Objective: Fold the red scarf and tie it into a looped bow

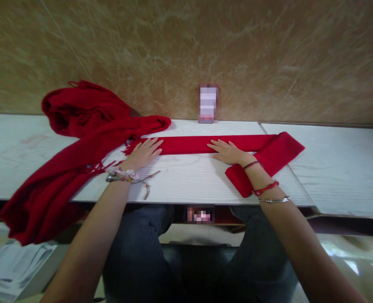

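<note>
A red scarf (186,145), folded into a long narrow strip, lies across the white table. Its right part turns back at an angle toward me and ends in a thick rolled or folded bundle (238,180). My left hand (145,152) rests flat with fingers spread on the strip's left end, close to its fringe. Flat on the strip's lower edge, right of the middle, is my right hand (226,151), fingers apart, with the wrist above the bundle. Left of my left hand, a second red fringed cloth (88,126) lies in a loose heap, partly draped over the front edge.
The white table (338,168) runs along a brown marbled wall (186,50); a panel seam shows at right. A blurred-out phone-like object (208,104) leans on the wall. Below left, a box holds papers (16,267). My legs are under the table's edge.
</note>
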{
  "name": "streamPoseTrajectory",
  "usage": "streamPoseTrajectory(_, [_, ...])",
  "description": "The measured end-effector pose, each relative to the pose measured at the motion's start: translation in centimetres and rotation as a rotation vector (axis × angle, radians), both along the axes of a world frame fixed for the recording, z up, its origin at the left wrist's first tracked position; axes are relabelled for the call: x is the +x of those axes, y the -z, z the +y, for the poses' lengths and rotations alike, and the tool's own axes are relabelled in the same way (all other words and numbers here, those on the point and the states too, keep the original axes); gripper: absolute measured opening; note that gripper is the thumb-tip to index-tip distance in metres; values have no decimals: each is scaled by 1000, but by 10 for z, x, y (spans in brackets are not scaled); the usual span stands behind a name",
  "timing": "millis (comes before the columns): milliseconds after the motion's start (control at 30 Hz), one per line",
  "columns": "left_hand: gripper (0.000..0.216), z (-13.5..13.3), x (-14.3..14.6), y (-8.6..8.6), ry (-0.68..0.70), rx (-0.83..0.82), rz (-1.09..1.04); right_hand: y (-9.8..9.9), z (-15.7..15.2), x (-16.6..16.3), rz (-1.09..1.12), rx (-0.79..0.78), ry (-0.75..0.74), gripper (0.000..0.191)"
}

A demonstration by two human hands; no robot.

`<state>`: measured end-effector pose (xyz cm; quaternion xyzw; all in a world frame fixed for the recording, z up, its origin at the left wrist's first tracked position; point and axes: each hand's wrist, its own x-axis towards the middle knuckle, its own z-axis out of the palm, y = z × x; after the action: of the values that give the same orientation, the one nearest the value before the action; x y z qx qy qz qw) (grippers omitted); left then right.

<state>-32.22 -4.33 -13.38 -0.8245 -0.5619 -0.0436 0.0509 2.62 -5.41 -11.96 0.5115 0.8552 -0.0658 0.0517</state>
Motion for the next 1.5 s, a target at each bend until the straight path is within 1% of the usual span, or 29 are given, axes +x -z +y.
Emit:
streamPoseTrajectory(67, [53,7,-15,6,-58,-77,18,-2,-1,-1,-1,-2,3,57])
streamPoseTrajectory(133, [52,10,-30,8,-77,-115,21,-3,-2,-1,-1,-10,9,57])
streamPoseTrajectory(233, [57,5,-43,4,-129,-136,-11,-3,-1,0,8,-18,5,57])
streamPoseTrajectory(300, [66,0,-44,-2,-171,-95,-40,-1,0,1,17,-13,0,57])
streamPoseTrajectory(367, [71,-1,-41,-10,-129,-18,-48,0,2,2,20,-7,-2,57])
streamPoseTrajectory(433, [72,4,-35,-20,-32,1,-12,2,3,2,19,-4,-5,57])
streamPoseTrajectory(500, [77,15,-30,-30,65,-80,70,2,3,2,17,6,-13,57])
streamPoseTrajectory(567, [85,29,-26,-40,124,-202,149,2,2,2,12,17,-21,57])
streamPoseTrajectory(600, [90,35,-25,-45,139,-258,179,2,1,1,7,21,-22,57])
streamPoseTrajectory(667, [95,45,-25,-52,124,-341,230,0,-1,0,-3,27,-16,57])
streamPoseTrajectory(733, [91,49,-27,-55,70,-363,270,0,-3,-1,-11,34,-8,56])
streamPoseTrajectory(800, [79,47,-32,-56,36,-324,278,0,-4,-1,-11,46,-7,56])
streamPoseTrajectory(867, [66,42,-41,-53,30,-268,261,1,-3,-1,-5,55,-15,56])
streamPoseTrajectory(967, [56,34,-60,-47,4,-200,231,2,-2,-1,0,68,-27,55])
streamPoseTrajectory(1100, [50,27,-88,-44,-13,-127,211,2,-2,0,1,69,-21,55])
streamPoseTrajectory(1167, [51,25,-99,-46,19,-120,196,3,-2,0,11,72,-23,55])
streamPoseTrajectory(1233, [54,23,-104,-53,61,-123,146,4,-1,1,24,79,-25,55])
streamPoseTrajectory(1300, [61,23,-102,-64,111,-133,104,5,0,0,37,73,-29,55])
streamPoseTrajectory(1367, [70,24,-89,-77,140,-128,108,2,1,-3,50,60,-35,55])
streamPoseTrajectory(1433, [75,27,-68,-88,154,-111,133,-6,-2,-4,77,72,-35,55])
streamPoseTrajectory(1500, [77,32,-41,-92,188,-111,147,-19,-10,-1,144,110,-30,55])
